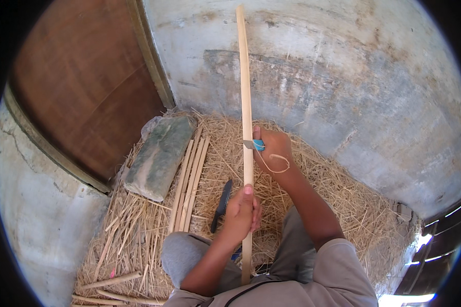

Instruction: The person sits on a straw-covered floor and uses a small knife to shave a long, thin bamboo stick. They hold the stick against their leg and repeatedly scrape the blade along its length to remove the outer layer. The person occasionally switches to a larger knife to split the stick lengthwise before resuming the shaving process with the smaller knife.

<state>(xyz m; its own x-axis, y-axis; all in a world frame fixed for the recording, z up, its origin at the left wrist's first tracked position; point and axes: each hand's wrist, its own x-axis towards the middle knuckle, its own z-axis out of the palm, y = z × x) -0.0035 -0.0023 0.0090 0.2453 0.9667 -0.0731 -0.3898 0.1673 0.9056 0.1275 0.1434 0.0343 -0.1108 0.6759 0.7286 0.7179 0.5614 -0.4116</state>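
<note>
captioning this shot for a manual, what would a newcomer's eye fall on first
Probably the long pale wooden strip up the middle, its lower part gripped by the left hand, while the right hand holds a small blue-handled blade against it farther up. Next come the dark knife on the straw left of the strip and the greenish oblong block by the brown door.

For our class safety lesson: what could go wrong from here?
The blade in the right hand meets the strip beyond the left hand; a slip toward it could cut that hand.
The strip's lower end appears close to the body, so a jolt might jab it.
The knife lies on the straw, where someone might brush it.
</note>
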